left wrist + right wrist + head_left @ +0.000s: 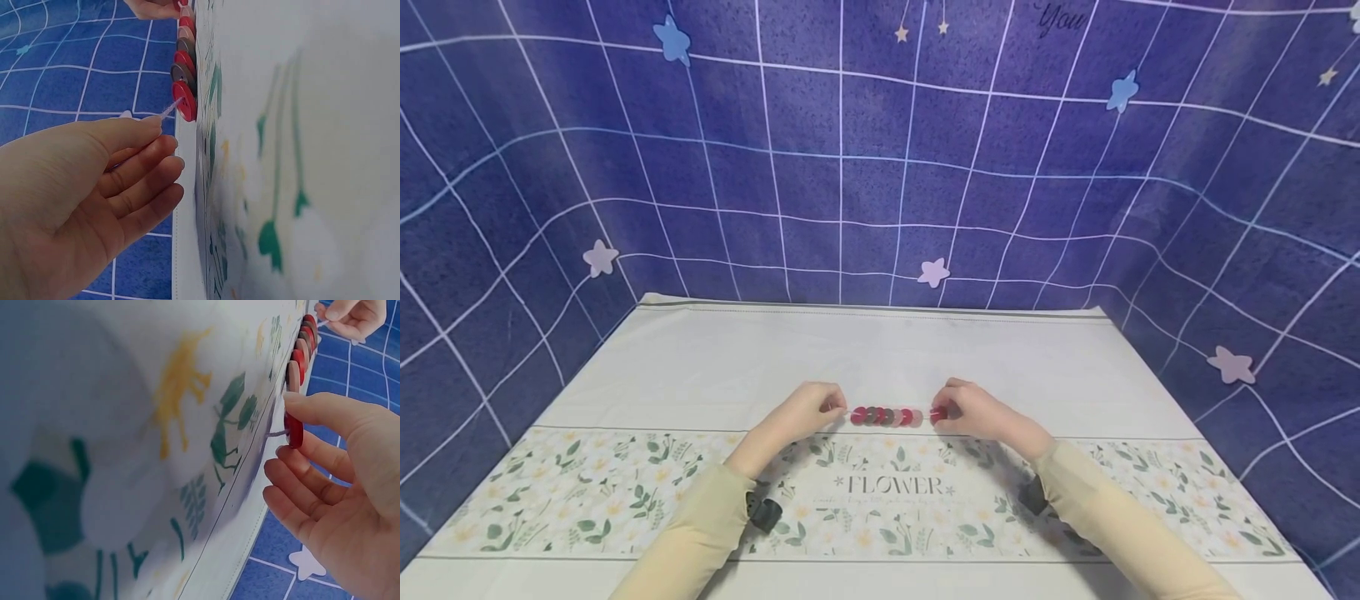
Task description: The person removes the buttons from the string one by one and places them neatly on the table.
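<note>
Several round buttons point(889, 417) in red, grey-brown and pink are threaded in an overlapping row on a pale string, low over the table. My left hand point(811, 407) pinches the string point(169, 109) between thumb and forefinger, close to the red button point(184, 101) at that end. At the other end my right hand point(976, 410) pinches a separate red button point(295, 430) by its edge between thumb and finger. A short tail of string point(275, 434) sticks out from that button. In the head view a small gap parts it from the pink button point(917, 417).
Below the hands runs a floral band point(887, 525) with the word FLOWER on the white tablecloth point(880, 350). A dark blue curtain point(865, 192) with white grid lines and stars stands behind and on both sides. Black wrist devices point(765, 512) sit at both sleeves.
</note>
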`<state>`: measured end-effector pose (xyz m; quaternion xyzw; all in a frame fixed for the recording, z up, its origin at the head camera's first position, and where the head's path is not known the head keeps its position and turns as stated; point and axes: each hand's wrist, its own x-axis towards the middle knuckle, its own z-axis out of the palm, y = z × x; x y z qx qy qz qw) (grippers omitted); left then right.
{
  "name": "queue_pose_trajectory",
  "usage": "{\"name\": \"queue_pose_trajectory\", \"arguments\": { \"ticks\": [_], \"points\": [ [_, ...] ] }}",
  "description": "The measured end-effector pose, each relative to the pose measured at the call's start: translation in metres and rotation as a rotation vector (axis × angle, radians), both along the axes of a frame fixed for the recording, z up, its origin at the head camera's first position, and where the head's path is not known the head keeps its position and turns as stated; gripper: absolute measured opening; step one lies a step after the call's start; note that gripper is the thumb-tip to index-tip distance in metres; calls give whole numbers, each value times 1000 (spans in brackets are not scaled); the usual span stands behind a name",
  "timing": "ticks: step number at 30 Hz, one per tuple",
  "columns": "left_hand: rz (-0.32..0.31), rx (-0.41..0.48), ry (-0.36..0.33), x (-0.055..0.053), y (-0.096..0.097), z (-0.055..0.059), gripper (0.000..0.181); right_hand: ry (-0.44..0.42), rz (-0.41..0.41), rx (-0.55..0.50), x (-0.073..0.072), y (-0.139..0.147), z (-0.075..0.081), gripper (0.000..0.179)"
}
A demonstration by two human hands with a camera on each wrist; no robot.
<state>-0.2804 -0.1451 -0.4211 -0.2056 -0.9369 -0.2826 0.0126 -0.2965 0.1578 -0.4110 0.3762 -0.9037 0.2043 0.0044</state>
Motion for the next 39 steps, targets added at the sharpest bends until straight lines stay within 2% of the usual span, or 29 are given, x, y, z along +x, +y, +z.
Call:
{"name": "queue_pose_trajectory", "arguments": {
  "ticks": [8,27,34,39],
  "points": [
    [6,3,1,0,-1,-1,9,11,-1,-5,1,4,-1,23],
    [-24,10,21,1,-2,1,6,29,-17,-26,2,11,-4,23],
    [-8,1,7,1,-1,1,7,66,-5,-44,1,15,-7,24],
    [-17,2,14,1,-1,1,6,52,-20,-38,2,17,-5,25]
  ]
}}
